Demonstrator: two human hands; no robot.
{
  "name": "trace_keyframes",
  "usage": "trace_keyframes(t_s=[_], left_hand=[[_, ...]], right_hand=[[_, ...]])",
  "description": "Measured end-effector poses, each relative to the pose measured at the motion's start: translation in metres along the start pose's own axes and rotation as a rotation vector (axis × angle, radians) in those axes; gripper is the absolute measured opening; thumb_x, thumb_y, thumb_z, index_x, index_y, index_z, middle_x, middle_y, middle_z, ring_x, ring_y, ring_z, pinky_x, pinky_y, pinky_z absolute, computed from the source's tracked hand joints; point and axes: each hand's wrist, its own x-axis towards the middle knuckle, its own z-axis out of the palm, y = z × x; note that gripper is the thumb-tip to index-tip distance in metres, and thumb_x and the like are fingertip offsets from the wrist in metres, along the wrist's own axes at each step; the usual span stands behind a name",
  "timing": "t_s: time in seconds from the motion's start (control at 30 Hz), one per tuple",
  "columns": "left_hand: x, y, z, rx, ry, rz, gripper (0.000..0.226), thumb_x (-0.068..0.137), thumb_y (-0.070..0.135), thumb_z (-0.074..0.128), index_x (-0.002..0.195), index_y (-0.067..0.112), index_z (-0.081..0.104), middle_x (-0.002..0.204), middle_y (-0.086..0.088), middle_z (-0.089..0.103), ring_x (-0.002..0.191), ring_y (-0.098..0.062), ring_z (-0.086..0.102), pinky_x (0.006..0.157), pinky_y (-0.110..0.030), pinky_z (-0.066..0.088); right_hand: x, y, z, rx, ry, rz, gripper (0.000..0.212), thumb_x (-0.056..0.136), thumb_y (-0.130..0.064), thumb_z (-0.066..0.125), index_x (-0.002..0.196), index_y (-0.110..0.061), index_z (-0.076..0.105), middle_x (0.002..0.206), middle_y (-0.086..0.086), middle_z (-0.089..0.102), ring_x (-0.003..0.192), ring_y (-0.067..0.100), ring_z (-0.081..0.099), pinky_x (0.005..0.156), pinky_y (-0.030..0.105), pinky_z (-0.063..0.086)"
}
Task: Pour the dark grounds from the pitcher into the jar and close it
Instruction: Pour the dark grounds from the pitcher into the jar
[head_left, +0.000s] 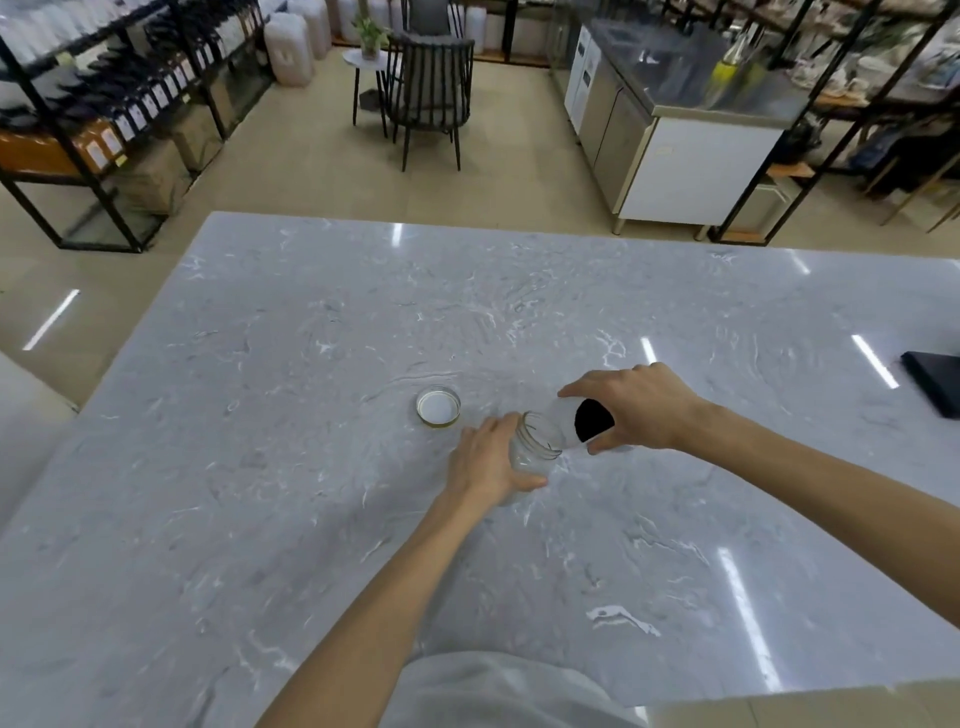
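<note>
Pouring: right hand (641, 410) tipped pitcher (566, 423) over jar (535, 449) | left hand (488, 460) gripped jar's side | lid (438, 406) just beyond jar | glass looked slippery, fragile

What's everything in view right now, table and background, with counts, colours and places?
jar: one, clear glass, open, centre of table
pitcher: one, clear, tilted over the jar mouth
dark grounds: one mass, black, inside pitcher
lid: one, white inside with gold rim, on table left of jar
marble table: one, grey-white
dark flat object: one, black, right table edge
chair: one, dark, beyond table
steel counter: one, silver, back right
shelving: black, back left, stocked
left hand: holds jar
right hand: holds pitcher
</note>
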Motion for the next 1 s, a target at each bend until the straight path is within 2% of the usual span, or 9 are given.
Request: trace_keyframes(t_s=[0.17, 0.33, 0.47, 0.63, 0.77, 1.0], left_hand=[[0.002, 0.010, 0.004, 0.032, -0.032, 0.045, 0.092, 0.072, 0.056, 0.083, 0.148, 0.026, 0.041, 0.148, 0.000, 0.053, 0.126, -0.027, 0.061, 0.092, -0.042, 0.056], [0.002, 0.024, 0.002, 0.082, -0.023, 0.067, 0.086, 0.073, 0.054, 0.082, 0.144, 0.022, 0.044, 0.137, -0.003, 0.058, 0.119, -0.029, 0.063, 0.088, -0.041, 0.056], [0.012, 0.047, -0.007, 0.093, -0.040, 0.082, 0.083, 0.073, 0.059, 0.080, 0.139, 0.019, 0.048, 0.131, -0.004, 0.061, 0.117, -0.027, 0.062, 0.083, -0.037, 0.050], [0.036, 0.092, -0.049, 0.080, 0.040, 0.123, 0.083, 0.073, 0.064, 0.078, 0.136, 0.019, 0.049, 0.126, -0.004, 0.062, 0.112, -0.030, 0.065, 0.078, -0.036, 0.044], [0.047, 0.130, -0.089, 0.010, 0.142, 0.181, 0.076, 0.070, 0.064, 0.079, 0.127, 0.020, 0.054, 0.114, -0.002, 0.063, 0.102, -0.028, 0.067, 0.072, -0.032, 0.038], [0.055, 0.188, -0.150, -0.005, 0.275, 0.235, 0.074, 0.068, 0.065, 0.079, 0.122, 0.020, 0.057, 0.115, -0.002, 0.065, 0.107, -0.029, 0.065, 0.075, -0.034, 0.039]], right_hand=[[0.001, 0.002, -0.001, -0.058, -0.044, -0.023, 0.070, 0.075, -0.057, 0.073, 0.137, -0.044, 0.043, 0.134, -0.021, 0.056, 0.103, 0.021, 0.066, 0.068, 0.028, 0.035], [0.005, -0.001, -0.010, -0.137, -0.070, -0.062, 0.063, 0.078, -0.054, 0.072, 0.135, -0.043, 0.047, 0.131, -0.020, 0.059, 0.103, 0.017, 0.066, 0.066, 0.028, 0.031], [0.008, 0.009, -0.029, -0.230, -0.099, -0.091, 0.061, 0.080, -0.053, 0.071, 0.135, -0.044, 0.046, 0.133, -0.021, 0.058, 0.107, 0.017, 0.065, 0.068, 0.028, 0.033], [0.007, 0.042, -0.095, -0.302, -0.084, -0.076, 0.061, 0.079, -0.057, 0.070, 0.134, -0.049, 0.045, 0.135, -0.023, 0.056, 0.113, 0.016, 0.062, 0.071, 0.027, 0.033], [-0.004, 0.065, -0.157, -0.398, -0.034, -0.079, 0.060, 0.077, -0.060, 0.070, 0.131, -0.051, 0.046, 0.131, -0.025, 0.058, 0.107, 0.014, 0.063, 0.063, 0.024, 0.030], [-0.023, 0.081, -0.248, -0.539, 0.040, -0.072, 0.059, 0.074, -0.063, 0.070, 0.128, -0.051, 0.047, 0.119, -0.018, 0.065, 0.103, 0.019, 0.064, 0.071, 0.029, 0.044]])
